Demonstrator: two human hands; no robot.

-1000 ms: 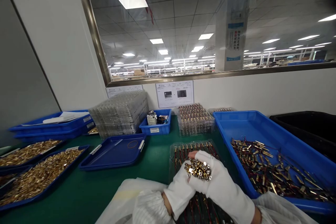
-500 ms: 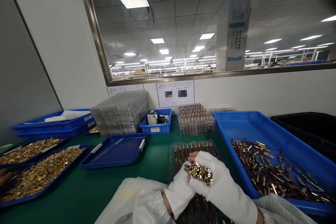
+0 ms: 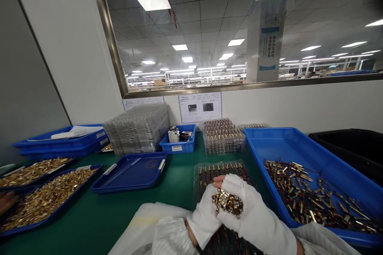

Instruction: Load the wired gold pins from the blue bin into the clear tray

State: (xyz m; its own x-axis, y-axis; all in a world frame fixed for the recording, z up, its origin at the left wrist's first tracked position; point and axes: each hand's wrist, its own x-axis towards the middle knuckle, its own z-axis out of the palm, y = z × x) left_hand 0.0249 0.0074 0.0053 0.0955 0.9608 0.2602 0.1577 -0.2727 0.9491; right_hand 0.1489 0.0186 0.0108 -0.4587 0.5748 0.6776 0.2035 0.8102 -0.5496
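My left hand point(image 3: 206, 216), in a white fingerless glove, and my right hand point(image 3: 254, 217), gloved alike, are cupped against each other. Between them they grip a cluster of small gold and silver metal parts point(image 3: 228, 202), whose round shiny ends face up. How far the parts reach down inside my palms is hidden. Directly beneath is a clear plastic tray point(image 3: 196, 173) holding rows of thin brass pieces with dark red wires; my hands and forearms cover much of it.
Right of my hands stands a big blue bin point(image 3: 257, 143) with loose wired brass pieces. Left are a flat blue tray point(image 3: 125, 181) with a rubber band and trays of brass parts point(image 3: 50, 199). Another person's hand point(image 3: 6, 202) shows there. Behind are stacked clear trays point(image 3: 139, 129) and filled trays point(image 3: 224, 139).
The metal parts have shifted and tilted between my palms, their ends now bunched differently. My hands have moved only slightly. The other person's hand at far left has come further into view.
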